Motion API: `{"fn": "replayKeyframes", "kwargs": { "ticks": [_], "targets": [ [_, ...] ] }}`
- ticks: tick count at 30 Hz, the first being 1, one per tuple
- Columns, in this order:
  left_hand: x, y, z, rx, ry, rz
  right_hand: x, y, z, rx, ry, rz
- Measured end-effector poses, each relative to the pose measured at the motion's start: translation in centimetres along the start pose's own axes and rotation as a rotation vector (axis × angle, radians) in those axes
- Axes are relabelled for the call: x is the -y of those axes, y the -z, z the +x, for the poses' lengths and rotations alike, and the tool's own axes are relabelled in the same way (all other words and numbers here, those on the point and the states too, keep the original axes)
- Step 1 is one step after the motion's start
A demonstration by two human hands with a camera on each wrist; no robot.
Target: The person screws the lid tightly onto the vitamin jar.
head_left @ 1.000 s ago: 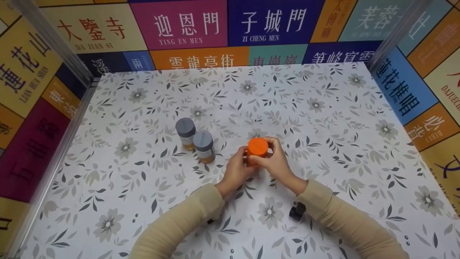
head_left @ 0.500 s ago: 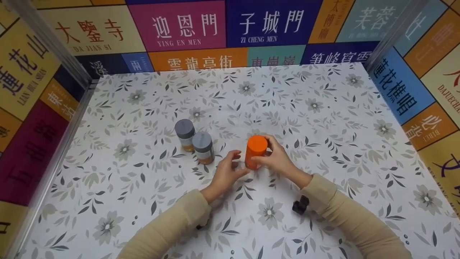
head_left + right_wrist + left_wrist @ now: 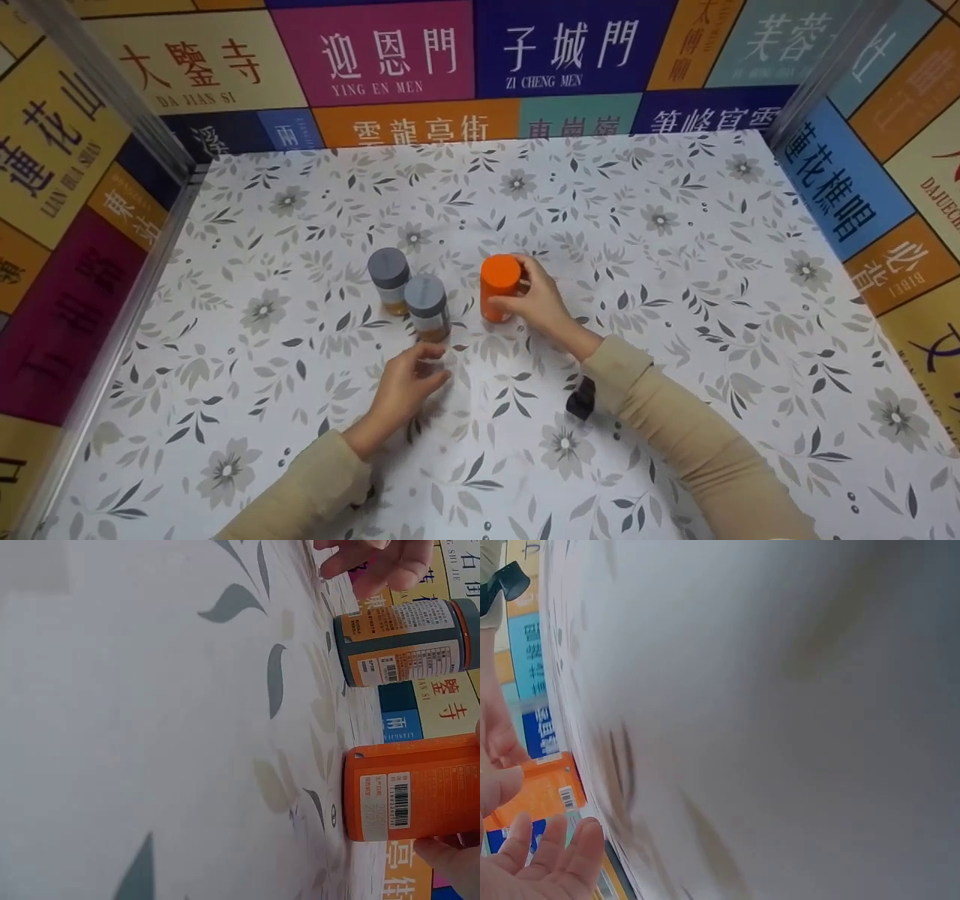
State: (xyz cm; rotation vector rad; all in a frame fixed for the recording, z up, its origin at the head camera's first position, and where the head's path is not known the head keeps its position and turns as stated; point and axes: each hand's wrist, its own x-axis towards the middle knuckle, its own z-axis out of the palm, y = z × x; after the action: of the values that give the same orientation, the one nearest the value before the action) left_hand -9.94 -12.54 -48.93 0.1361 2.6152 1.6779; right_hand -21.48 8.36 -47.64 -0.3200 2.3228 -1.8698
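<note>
An orange capped bottle [image 3: 498, 289] stands upright, its thumb-side and far side gripped by my right hand [image 3: 544, 300]. In the right wrist view a barcode label shows low on the orange bottle [image 3: 416, 791], whose base is right at the tabletop. My left hand [image 3: 405, 386] holds nothing; its fingers are loosely bent, just in front of the nearer grey-capped bottle [image 3: 428, 307]. Close behind that one, to the left, is a second grey-capped bottle [image 3: 388, 279]. Both have pale labels with orange lower parts. The left wrist view catches the fingers [image 3: 577, 859] of my left hand spread apart.
A white cloth with grey flowers and leaves covers the table [image 3: 615, 180]. Upright panels [image 3: 375, 52] with coloured lettered blocks border it at the back and both sides. A small black device [image 3: 581, 399] sits under the right wrist.
My left hand has let go of the orange bottle and moved left toward the grey-capped bottles. My right hand has carried the orange bottle left and slightly away from me.
</note>
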Motion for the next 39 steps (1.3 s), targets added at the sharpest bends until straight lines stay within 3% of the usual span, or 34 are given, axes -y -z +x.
{"fn": "replayKeyframes", "kwargs": {
  "ticks": [9, 13, 19, 25, 32, 35, 39],
  "targets": [
    [0.7, 2.8, -0.6, -0.149, 0.111, -0.003, 0.2, -2.4, 1.4, -0.019, 0.028, -0.074],
    [0.7, 3.6, -0.5, -0.187, 0.169, -0.009, -0.1, -3.0, 1.4, -0.055, 0.084, -0.042],
    [0.7, 4.4, -0.2, -0.216, 0.192, -0.037, -0.4, -3.3, 0.9, -0.081, 0.140, 0.027],
    [0.9, 5.2, 0.1, -0.234, 0.222, -0.033, -0.5, -3.3, 0.1, -0.022, 0.133, -0.006],
    [1.5, 5.5, 0.3, -0.261, 0.212, -0.036, -0.6, -3.5, -0.4, 0.043, 0.118, 0.017],
    [1.7, 5.7, 0.3, -0.267, 0.207, -0.040, -0.9, -3.1, -0.8, 0.106, 0.137, -0.047],
    [1.8, 5.9, 0.4, -0.276, 0.187, -0.058, -1.1, -1.7, -1.4, 0.208, 0.190, -0.228]
  ]
}}
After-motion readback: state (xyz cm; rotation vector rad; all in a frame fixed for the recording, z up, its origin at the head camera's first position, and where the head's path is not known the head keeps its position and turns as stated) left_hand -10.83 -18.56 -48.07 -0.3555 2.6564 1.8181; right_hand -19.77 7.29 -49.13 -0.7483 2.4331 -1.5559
